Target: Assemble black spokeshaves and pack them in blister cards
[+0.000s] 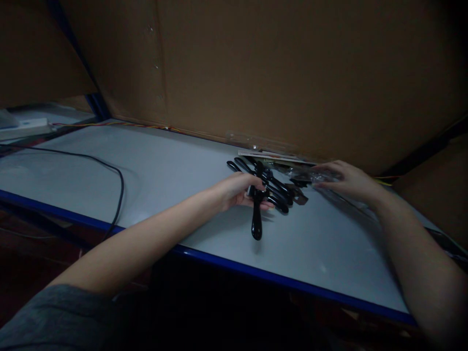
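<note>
My left hand [239, 190] is closed around a black-handled tool [257, 222], whose glossy rounded handle points down toward the front edge. The hand hides much of its working end, so I cannot tell its exact kind. Just behind and beside it lies a heap of similar black handles [280, 187], partly overlapping. To the right, my right hand [345, 179] pinches a crumpled clear plastic wrapper [302, 173] near the back panel. Some dark pieces lie under the wrapper, too unclear to name.
The grey shelf top [171, 180] has a blue front edge [234, 265]. A brown board [274, 73] stands behind it. On the left a black cable [120, 185] hangs over the edge, near a white power strip [25, 129]. Flat cards or papers [272, 156] lie at the back.
</note>
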The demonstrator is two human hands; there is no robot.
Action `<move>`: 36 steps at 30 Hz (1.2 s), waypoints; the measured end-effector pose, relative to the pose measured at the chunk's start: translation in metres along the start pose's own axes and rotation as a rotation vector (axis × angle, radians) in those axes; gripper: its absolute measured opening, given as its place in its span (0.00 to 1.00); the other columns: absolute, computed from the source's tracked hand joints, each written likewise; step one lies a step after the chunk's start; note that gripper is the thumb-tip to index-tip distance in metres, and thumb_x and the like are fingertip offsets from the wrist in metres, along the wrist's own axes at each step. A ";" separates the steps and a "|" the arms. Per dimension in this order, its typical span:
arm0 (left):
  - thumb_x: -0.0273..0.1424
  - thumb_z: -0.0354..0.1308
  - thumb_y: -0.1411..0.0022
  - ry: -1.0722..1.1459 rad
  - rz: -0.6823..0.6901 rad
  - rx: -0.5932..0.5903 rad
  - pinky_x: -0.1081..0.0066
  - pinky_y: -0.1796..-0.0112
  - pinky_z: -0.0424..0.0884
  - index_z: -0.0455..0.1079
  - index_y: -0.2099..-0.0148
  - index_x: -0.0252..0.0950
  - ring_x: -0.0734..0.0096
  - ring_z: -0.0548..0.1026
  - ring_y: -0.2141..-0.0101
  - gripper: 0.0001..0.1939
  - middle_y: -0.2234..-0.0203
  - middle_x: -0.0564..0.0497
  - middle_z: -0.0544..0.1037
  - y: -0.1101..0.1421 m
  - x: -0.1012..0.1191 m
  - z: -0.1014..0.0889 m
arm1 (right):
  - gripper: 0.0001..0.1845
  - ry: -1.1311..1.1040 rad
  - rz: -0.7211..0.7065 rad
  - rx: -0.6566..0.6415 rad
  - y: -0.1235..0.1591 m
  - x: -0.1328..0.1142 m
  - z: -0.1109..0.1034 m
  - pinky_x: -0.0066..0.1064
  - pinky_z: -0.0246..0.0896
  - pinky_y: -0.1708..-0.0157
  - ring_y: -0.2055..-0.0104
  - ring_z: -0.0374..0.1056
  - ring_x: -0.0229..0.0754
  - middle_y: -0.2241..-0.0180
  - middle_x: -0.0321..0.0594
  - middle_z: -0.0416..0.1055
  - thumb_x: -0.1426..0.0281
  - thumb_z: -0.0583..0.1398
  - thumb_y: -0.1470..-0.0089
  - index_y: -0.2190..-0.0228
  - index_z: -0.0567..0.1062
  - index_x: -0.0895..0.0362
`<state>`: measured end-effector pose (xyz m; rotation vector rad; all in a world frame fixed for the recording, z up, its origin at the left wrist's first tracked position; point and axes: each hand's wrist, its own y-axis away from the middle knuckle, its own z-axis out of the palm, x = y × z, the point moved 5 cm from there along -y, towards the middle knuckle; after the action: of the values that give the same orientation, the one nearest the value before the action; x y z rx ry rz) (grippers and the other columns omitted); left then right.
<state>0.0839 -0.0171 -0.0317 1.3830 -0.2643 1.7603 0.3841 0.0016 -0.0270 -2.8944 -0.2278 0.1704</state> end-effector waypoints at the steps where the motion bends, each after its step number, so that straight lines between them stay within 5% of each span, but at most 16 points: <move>1: 0.23 0.53 0.51 0.002 0.000 -0.008 0.57 0.56 0.69 0.63 0.55 0.26 0.62 0.77 0.69 0.18 0.74 0.46 0.74 -0.001 0.000 0.000 | 0.22 -0.002 -0.046 0.012 0.000 -0.001 -0.004 0.34 0.56 0.54 0.52 0.63 0.46 0.55 0.45 0.68 0.59 0.60 0.51 0.54 0.71 0.52; 4: 0.28 0.53 0.51 0.038 -0.023 -0.044 0.57 0.57 0.69 0.62 0.54 0.27 0.61 0.77 0.68 0.20 0.72 0.45 0.74 -0.003 -0.002 -0.001 | 0.15 0.099 -0.081 0.130 0.002 -0.005 -0.024 0.32 0.59 0.58 0.57 0.67 0.44 0.59 0.43 0.72 0.68 0.56 0.50 0.59 0.73 0.55; 7: 0.35 0.53 0.49 0.102 -0.048 -0.080 0.56 0.59 0.69 0.59 0.51 0.27 0.57 0.77 0.66 0.24 0.68 0.42 0.74 -0.004 -0.002 -0.002 | 0.12 0.227 -0.084 0.387 0.009 -0.021 -0.054 0.33 0.60 0.65 0.64 0.68 0.43 0.66 0.41 0.73 0.74 0.54 0.53 0.67 0.74 0.54; 12: 0.47 0.50 0.47 0.174 -0.083 -0.151 0.54 0.60 0.69 0.59 0.50 0.26 0.53 0.76 0.64 0.31 0.66 0.39 0.74 -0.002 -0.001 0.000 | 0.06 -0.091 -0.311 0.867 0.034 -0.100 -0.088 0.38 0.60 0.55 0.59 0.69 0.42 0.63 0.41 0.74 0.72 0.56 0.49 0.69 0.73 0.54; 16: 0.53 0.50 0.48 0.188 -0.095 -0.173 0.55 0.60 0.69 0.63 0.53 0.26 0.57 0.75 0.67 0.34 0.68 0.41 0.74 0.001 0.001 0.001 | 0.15 -0.243 -0.602 0.647 0.039 -0.174 -0.066 0.41 0.62 0.53 0.51 0.66 0.44 0.53 0.41 0.71 0.78 0.57 0.51 0.60 0.73 0.52; 19: 0.54 0.51 0.49 0.185 -0.061 -0.177 0.57 0.59 0.69 0.64 0.52 0.27 0.62 0.75 0.68 0.35 0.70 0.44 0.75 0.004 0.004 0.002 | 0.24 -0.280 -0.762 0.436 0.040 -0.199 -0.044 0.46 0.59 0.49 0.46 0.62 0.46 0.49 0.41 0.67 0.82 0.53 0.51 0.54 0.70 0.51; 26: 0.27 0.57 0.45 0.135 0.121 -0.160 0.61 0.55 0.68 0.67 0.51 0.26 0.69 0.76 0.70 0.18 0.74 0.48 0.77 0.006 0.014 0.004 | 0.34 -0.231 -0.699 0.313 0.031 -0.187 -0.028 0.47 0.54 0.44 0.41 0.57 0.44 0.43 0.31 0.62 0.83 0.49 0.51 0.47 0.65 0.42; 30: 0.25 0.59 0.45 0.099 0.213 -0.120 0.61 0.54 0.68 0.70 0.56 0.26 0.69 0.76 0.67 0.14 0.69 0.45 0.77 0.008 0.018 0.004 | 0.35 -0.300 -0.653 0.241 0.028 -0.185 -0.025 0.51 0.46 0.41 0.38 0.51 0.45 0.40 0.31 0.56 0.83 0.50 0.52 0.46 0.63 0.43; 36: 0.22 0.62 0.48 0.068 0.243 -0.125 0.61 0.55 0.69 0.69 0.59 0.28 0.69 0.77 0.65 0.12 0.66 0.44 0.76 0.005 0.017 0.001 | 0.37 -0.748 -0.467 0.147 0.028 -0.184 -0.021 0.51 0.48 0.40 0.37 0.49 0.44 0.41 0.33 0.58 0.80 0.52 0.52 0.43 0.50 0.42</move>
<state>0.0805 -0.0123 -0.0150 1.2400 -0.5143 1.9496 0.2104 -0.0606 0.0046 -2.4122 -0.9463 1.1114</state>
